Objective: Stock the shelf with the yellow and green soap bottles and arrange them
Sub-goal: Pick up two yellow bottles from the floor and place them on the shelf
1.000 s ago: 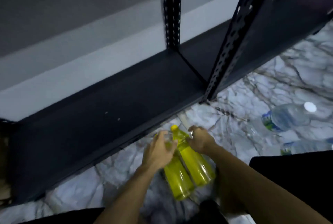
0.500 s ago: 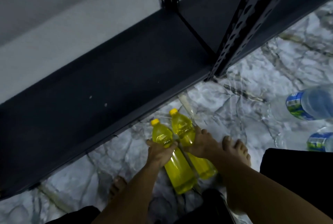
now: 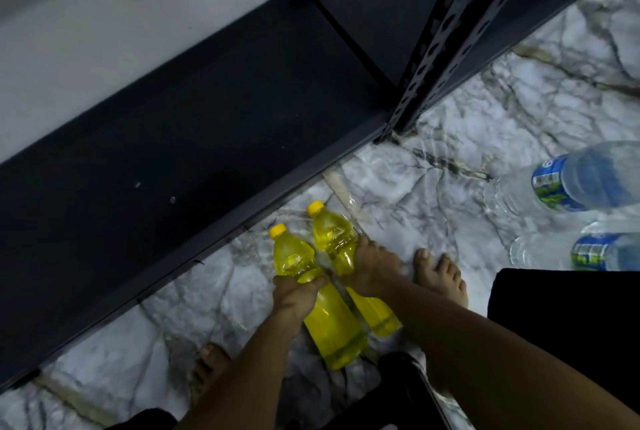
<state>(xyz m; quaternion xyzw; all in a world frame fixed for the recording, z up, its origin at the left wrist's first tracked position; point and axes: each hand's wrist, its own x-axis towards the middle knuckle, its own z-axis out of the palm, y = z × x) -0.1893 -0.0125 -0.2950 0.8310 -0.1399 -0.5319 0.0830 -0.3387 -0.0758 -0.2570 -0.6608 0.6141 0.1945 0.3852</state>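
While both hands are occupied, I note that each grip is closed round its own yellow bottle: the left hand [image 3: 294, 294] holds the left bottle [image 3: 332, 329] at its waist, and the right hand [image 3: 370, 265] holds the right bottle [image 3: 334, 234] at about the same height. Both bottles are touching side by side, held over the floor [image 3: 433, 221], not yet on the shelf.

Each bottle's long axis runs from the base, which lies nearer me than the grip, to the yellow cap, which lies ahead of the grip and points toward the shelf [image 3: 173, 152]. The caps lean forward and slightly left. The shelf board lies directly ahead of both grips, its front edge just beyond the caps. The left hand is marginally nearer me; the right bottle's cap reaches nearest the edge.

In my judgement the coming move requires righting the bottles and carrying them forward over that edge. The board is dark, flat and bare in the stretch ahead; an upright post [image 3: 433, 48] stands ahead and to the right of the right grip, well apart.

Two water bottles [image 3: 571, 183] lie on the floor to the right of the right grip, clear of the path. No green bottle is in view.
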